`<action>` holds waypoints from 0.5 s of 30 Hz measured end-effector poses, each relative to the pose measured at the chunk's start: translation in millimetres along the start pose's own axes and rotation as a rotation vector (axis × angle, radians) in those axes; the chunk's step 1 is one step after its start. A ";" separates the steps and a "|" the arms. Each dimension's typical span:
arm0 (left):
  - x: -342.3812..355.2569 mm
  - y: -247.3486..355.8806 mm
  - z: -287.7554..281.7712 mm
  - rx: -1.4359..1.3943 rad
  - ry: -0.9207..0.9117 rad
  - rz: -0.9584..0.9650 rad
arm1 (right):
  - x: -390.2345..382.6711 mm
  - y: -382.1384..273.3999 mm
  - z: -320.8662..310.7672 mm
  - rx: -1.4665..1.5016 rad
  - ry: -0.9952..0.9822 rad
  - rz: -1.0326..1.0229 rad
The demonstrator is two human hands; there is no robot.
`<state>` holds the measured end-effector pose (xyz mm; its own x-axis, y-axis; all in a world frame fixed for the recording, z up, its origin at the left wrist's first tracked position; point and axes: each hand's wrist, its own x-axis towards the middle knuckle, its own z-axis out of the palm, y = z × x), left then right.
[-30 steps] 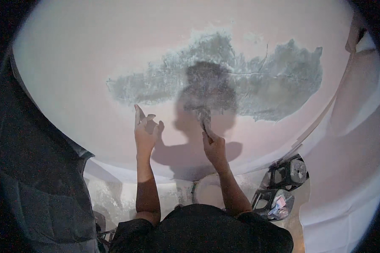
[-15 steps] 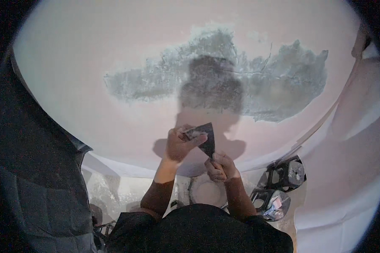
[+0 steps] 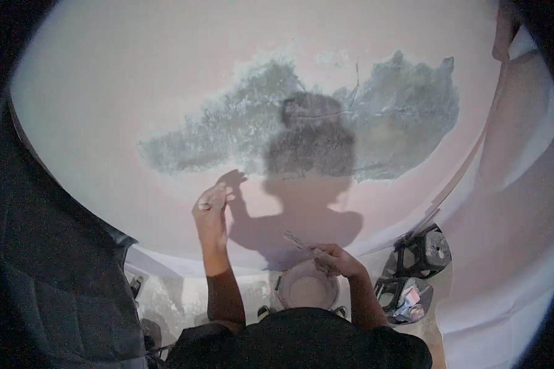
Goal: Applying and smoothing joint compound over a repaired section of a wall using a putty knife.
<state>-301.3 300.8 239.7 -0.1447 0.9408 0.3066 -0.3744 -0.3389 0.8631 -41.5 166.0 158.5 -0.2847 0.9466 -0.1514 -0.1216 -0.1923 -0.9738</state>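
Note:
My right hand (image 3: 337, 259) grips a putty knife (image 3: 297, 240) above the bucket. Its blade is seen nearly edge-on, points up and to the left, and has pale residue on it. My left hand (image 3: 213, 202) is raised apart from the knife, close to the wall. Its fingers are loosely bent and somewhat apart, with whitish dust on them and nothing visible in them. Ahead, a pale pink wall (image 3: 104, 123) bears a wide, ragged grey patch (image 3: 406, 114) with a crack. My shadow falls across both.
A round bucket (image 3: 308, 288) of pale material stands at my feet. To the right are black stools (image 3: 434, 251), the nearer one carrying a clear plastic bag (image 3: 412, 301). Dark sheeting (image 3: 61, 264) hangs at the left, white sheeting (image 3: 505, 246) at the right.
My left hand has come off the putty knife blade and moved left. My right hand has lowered slightly with the knife, and the blade has turned from broadside to edge-on.

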 end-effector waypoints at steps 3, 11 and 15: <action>-4.6 -8.0 -11.9 -0.147 0.055 -0.157 | 10.7 15.4 -18.2 -0.216 0.195 0.016; -70.3 -86.5 30.5 -0.196 -0.553 -0.491 | 87.5 -94.6 -34.3 -0.252 0.485 -0.389; -83.7 -83.0 58.6 0.020 -0.743 -0.591 | 119.0 -110.2 -29.4 -0.136 0.496 -0.484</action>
<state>-204.4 250.8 166.0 0.6852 0.7283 -0.0109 -0.1843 0.1878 0.9648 -34.0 307.4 242.8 0.2422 0.9302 0.2758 0.0041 0.2832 -0.9590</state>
